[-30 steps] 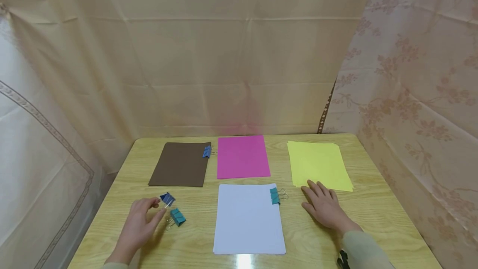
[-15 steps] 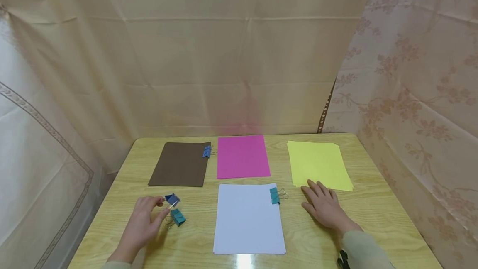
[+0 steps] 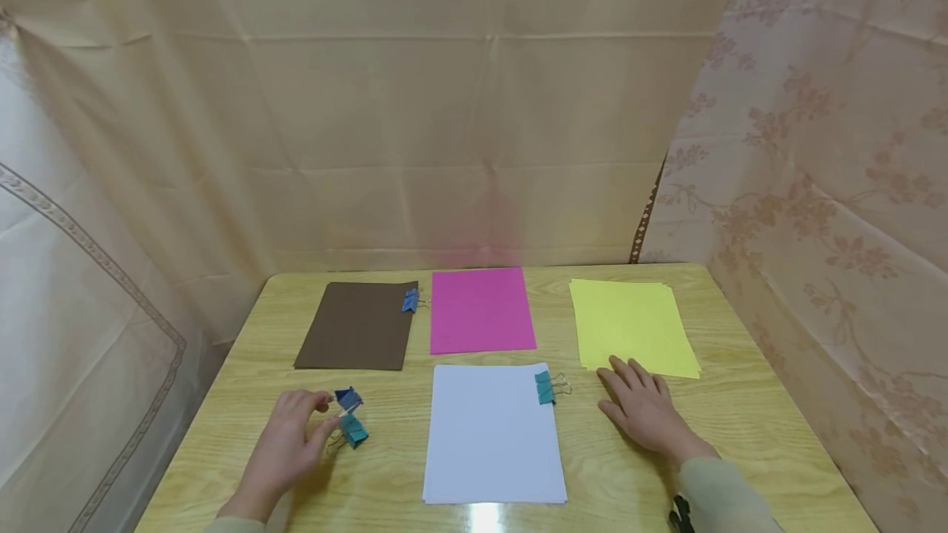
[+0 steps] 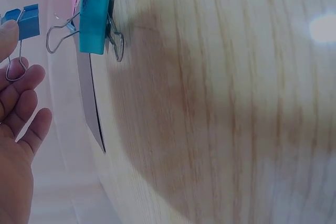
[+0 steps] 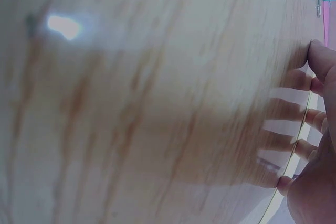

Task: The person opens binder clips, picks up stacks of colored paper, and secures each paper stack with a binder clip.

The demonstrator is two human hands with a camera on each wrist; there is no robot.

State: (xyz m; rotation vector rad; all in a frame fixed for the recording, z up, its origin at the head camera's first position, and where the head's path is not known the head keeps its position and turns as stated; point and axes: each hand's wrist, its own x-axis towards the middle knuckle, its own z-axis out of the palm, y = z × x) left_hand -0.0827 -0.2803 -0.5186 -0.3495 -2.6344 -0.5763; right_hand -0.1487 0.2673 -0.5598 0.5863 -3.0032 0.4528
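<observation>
My left hand (image 3: 285,447) pinches a dark blue binder clip (image 3: 349,399) by its wire handles, held above the table at the left. In the left wrist view the thumb and fingers press on the handles of this blue clip (image 4: 29,22). Just beside it on the table stands a teal binder clip (image 3: 353,430), also plain in the left wrist view. My right hand (image 3: 644,405) rests with fingers spread, their tips at the near edge of the yellow paper stack (image 3: 633,323). In the right wrist view its fingertips touch down by the paper's edge.
A brown paper stack (image 3: 355,327) with a blue binder clip (image 3: 411,300) on its right edge lies at the back left. Magenta paper (image 3: 483,311) lies at the back middle. White paper (image 3: 492,442) in front carries a teal binder clip (image 3: 545,388) at its upper right.
My left hand has moved a little to the right with the blue binder clip, bringing it close above the teal clip. The right hand has stayed where it was.
</observation>
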